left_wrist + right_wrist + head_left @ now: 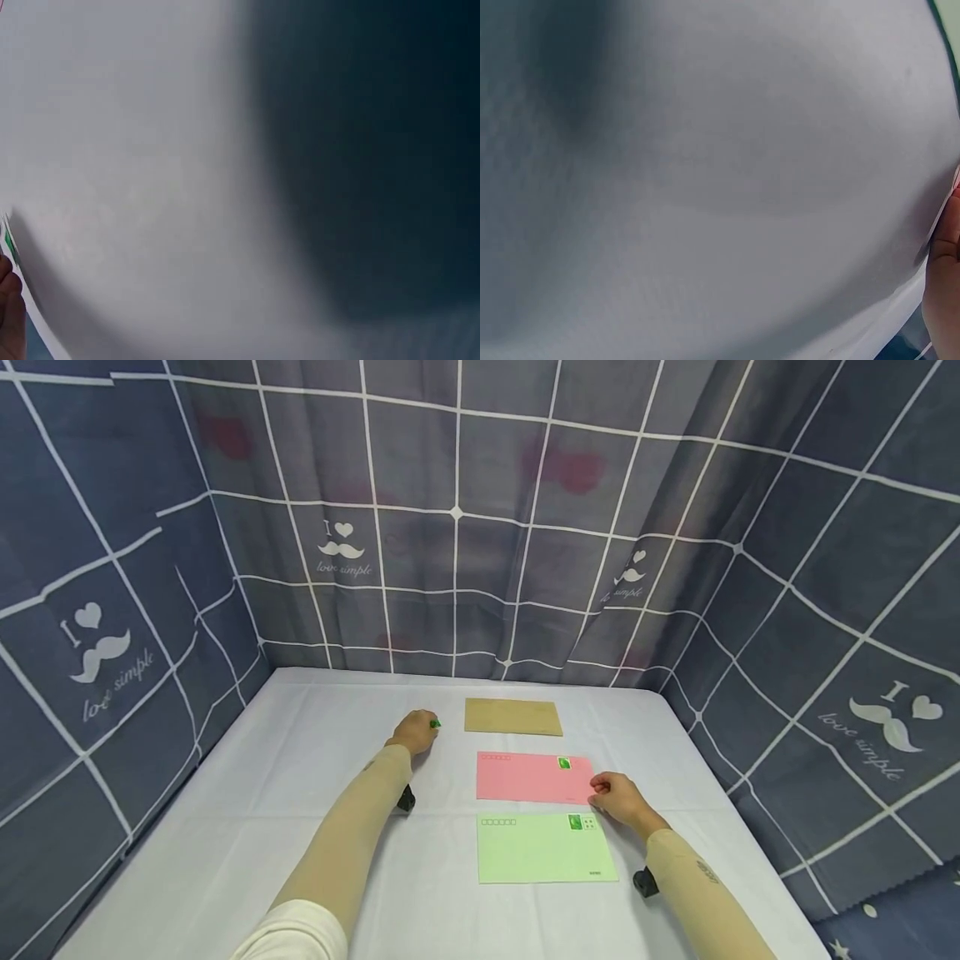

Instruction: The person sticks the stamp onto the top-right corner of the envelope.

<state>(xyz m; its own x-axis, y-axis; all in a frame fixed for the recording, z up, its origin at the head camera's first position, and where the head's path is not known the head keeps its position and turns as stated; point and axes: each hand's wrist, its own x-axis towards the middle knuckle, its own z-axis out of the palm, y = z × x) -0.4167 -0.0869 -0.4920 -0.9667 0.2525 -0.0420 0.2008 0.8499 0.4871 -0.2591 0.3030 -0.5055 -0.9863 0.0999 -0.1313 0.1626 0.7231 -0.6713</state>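
In the head view, my left hand (417,732) pinches a small green stamp (435,723) above the white table, left of a brown envelope (513,717). The left wrist view catches only fingertips (9,283) beside the stamp's thin green edge (10,241). With curled fingers and thumb, my right hand (624,799) grips the right edge of a pink envelope (525,778), which lies flat and bears a green stamp near its top right. Closer to me lies a light green envelope (543,852), also stamped at its top right.
A white cloth covers the table (247,827). Dark grey checked curtains (480,552) enclose its back and sides. Black wrist cameras (406,799) hang under both forearms, close over the cloth.
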